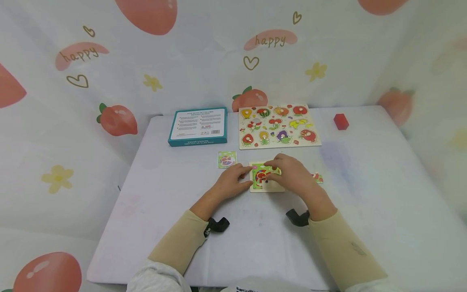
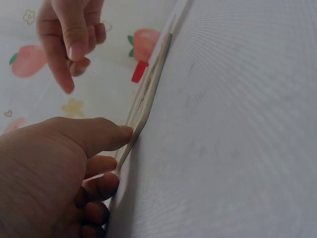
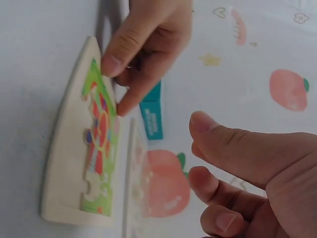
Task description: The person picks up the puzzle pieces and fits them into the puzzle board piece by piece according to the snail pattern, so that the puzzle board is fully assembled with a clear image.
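Observation:
A small wooden jigsaw board (image 1: pixel 267 189) with a green and red picture lies flat on the table. Bare wood shows along its near side, where no pieces sit. My left hand (image 1: pixel 232 181) holds the board by its left edge, thumb near the lower corner and index finger at the upper one. Over the board's right half hovers my right hand (image 1: pixel 292 172), its thumb and fingers apart with nothing between them. In the right wrist view the right hand (image 3: pixel 237 173) is lifted off the jigsaw board (image 3: pixel 64 163). Another colourful square puzzle (image 1: pixel 227 159) lies beyond the left hand.
Colourful jigsaw pieces (image 1: pixel 318 177) lie partly hidden behind the right hand. At the back are a teal-edged box (image 1: pixel 198 126), a wooden fruit peg board (image 1: pixel 279 126) and a red block (image 1: pixel 341 121). A patterned cloth (image 1: pixel 204 61) rises behind the table.

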Tool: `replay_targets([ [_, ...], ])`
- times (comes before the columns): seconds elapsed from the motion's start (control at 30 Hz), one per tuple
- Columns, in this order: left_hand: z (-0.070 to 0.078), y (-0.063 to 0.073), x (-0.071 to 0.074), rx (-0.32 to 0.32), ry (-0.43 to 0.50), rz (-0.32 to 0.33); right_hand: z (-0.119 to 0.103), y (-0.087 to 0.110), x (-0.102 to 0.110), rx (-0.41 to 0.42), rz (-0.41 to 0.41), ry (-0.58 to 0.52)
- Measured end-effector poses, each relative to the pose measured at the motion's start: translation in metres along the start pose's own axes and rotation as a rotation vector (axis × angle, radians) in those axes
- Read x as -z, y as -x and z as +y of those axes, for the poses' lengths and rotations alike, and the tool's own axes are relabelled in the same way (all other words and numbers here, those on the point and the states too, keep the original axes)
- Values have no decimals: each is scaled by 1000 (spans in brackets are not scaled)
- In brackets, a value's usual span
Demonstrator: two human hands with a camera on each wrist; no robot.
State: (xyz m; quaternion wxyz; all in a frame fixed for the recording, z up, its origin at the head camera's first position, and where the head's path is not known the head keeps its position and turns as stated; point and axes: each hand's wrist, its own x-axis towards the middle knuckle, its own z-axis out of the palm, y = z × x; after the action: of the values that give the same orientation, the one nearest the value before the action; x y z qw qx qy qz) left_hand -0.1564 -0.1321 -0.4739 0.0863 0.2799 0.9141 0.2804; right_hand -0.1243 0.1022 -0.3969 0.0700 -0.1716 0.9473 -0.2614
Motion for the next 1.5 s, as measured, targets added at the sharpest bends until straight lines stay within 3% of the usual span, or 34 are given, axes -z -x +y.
replay_targets([
  [0.47, 0, 0, -1, 15, -3, 6, 12, 17, 33, -64, 62, 29],
  [0.9, -1, 0, -3, -5, -6, 17, 34, 33, 54, -164, 48, 12],
  [1.23, 0, 0, -3, 1, -5, 16, 61, 48, 59, -264, 3, -22],
  [1.5, -2, 0, -3, 8, -2, 13, 83, 53, 50, -359, -77, -84],
])
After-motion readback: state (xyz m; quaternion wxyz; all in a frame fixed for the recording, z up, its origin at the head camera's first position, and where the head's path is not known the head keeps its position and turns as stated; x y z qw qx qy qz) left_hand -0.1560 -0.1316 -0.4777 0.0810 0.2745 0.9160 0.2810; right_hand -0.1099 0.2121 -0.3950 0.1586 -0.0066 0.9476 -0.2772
